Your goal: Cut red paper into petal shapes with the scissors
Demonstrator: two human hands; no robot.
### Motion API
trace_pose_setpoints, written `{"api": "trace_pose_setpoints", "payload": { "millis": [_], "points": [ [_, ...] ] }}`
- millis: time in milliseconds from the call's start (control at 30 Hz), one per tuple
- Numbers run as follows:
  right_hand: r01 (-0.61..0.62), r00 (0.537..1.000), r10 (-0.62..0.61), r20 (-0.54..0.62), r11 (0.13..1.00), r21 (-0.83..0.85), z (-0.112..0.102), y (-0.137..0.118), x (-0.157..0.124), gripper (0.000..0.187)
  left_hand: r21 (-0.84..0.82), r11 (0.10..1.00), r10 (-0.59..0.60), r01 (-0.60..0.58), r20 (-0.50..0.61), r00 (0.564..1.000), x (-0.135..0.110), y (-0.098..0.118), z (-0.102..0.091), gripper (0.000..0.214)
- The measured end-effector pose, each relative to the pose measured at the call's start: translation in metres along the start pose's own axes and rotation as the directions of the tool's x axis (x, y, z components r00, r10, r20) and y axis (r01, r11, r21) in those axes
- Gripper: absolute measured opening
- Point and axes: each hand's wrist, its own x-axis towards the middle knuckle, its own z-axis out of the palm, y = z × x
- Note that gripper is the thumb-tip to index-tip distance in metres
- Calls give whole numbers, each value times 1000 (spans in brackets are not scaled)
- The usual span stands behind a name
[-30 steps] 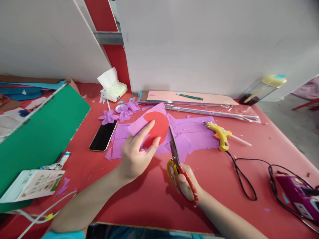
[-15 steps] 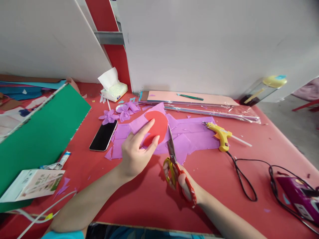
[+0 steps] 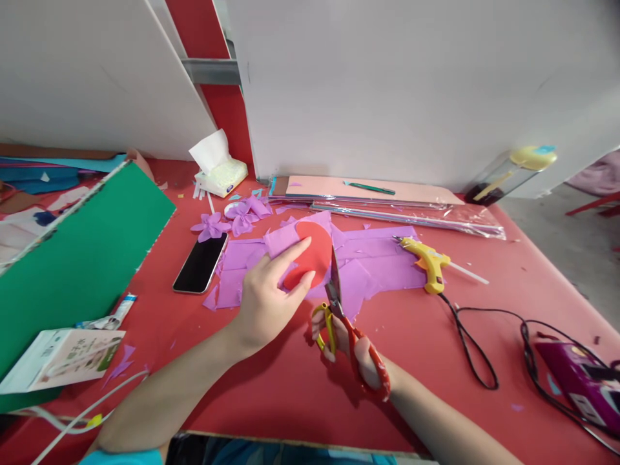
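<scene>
A big red table (image 3: pixel 300 410) holds it all. A large flat green board (image 3: pixel 97 258) leans on the left. In the middle lie thin purple sheets (image 3: pixel 392 274), and a yellow plastic glue gun (image 3: pixel 431 261) sits at their right end.

The left hand (image 3: pixel 261 294) has a narrow grip: finger on top, thumb at the low edge. It holds a small purple piece (image 3: pixel 281 239) with a rounded red card (image 3: pixel 317 248) on top. The card sticks out past the fingertips, to the right, over the purple sheets.

The right hand (image 3: pixel 366 361) is wrapped around metal scissors (image 3: pixel 334 294) with one yellow loop and one red loop. The loops are spread apart. The scissors' long side points away from the person, tipped a bit left, and the blade runs just beside the card's right edge. I can't tell if it touches. The left hand is nearer the card; from the right hand, the card is ahead and to the left.

At the back right, a clear jar with a yellow lid (image 3: pixel 526 159) tilts, with something dark inside. A pale tissue pack (image 3: pixel 227 177) has one white tissue (image 3: pixel 210 154) poking out.
</scene>
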Motion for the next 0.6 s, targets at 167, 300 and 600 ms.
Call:
{"api": "trace_pose_setpoints", "payload": {
  "millis": [167,300,600],
  "points": [
    [18,1000,-18,-3,998,64,0,4,0,72,-9,999,-35,36,36,999,0,1,-2,38],
    [9,1000,-9,4,996,91,1,2,0,74,-10,999,-45,46,47,998,0,2,-5,39],
    [47,998,-43,-46,995,85,3,4,2,73,-90,996,-8,16,91,996,-5,6,1,40]
  ]
}}
